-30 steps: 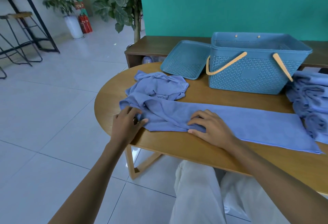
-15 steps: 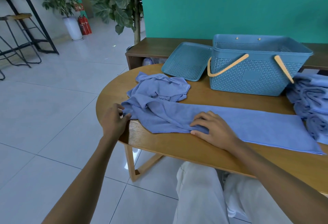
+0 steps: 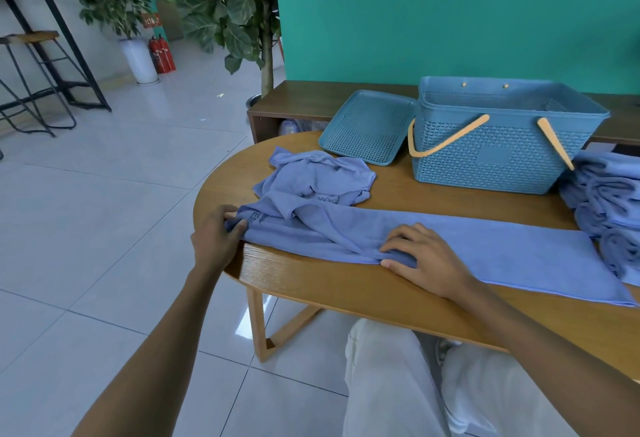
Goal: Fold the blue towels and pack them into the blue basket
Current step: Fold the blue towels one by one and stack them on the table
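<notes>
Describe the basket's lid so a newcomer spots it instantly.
Start at the oval wooden table and find the blue basket with tan handles at its far side. The lid leans against the basket's left wall: a flat perforated tray, rigid plastic unlike the soft towels nearby.

The blue towel (image 3: 502,249) under the hands is soft matt cloth with a fine nap, and the stack of towels (image 3: 609,208) at the right looks of the same cloth. The blue basket (image 3: 498,149) and its lid (image 3: 363,125) are perforated plastic with a dull sheen, while the basket handles (image 3: 446,137) are smooth and pale, like wood or plastic. The table (image 3: 346,284) is varnished wood with visible grain, and the floor (image 3: 104,211) is glossy, reflecting tile.
</notes>
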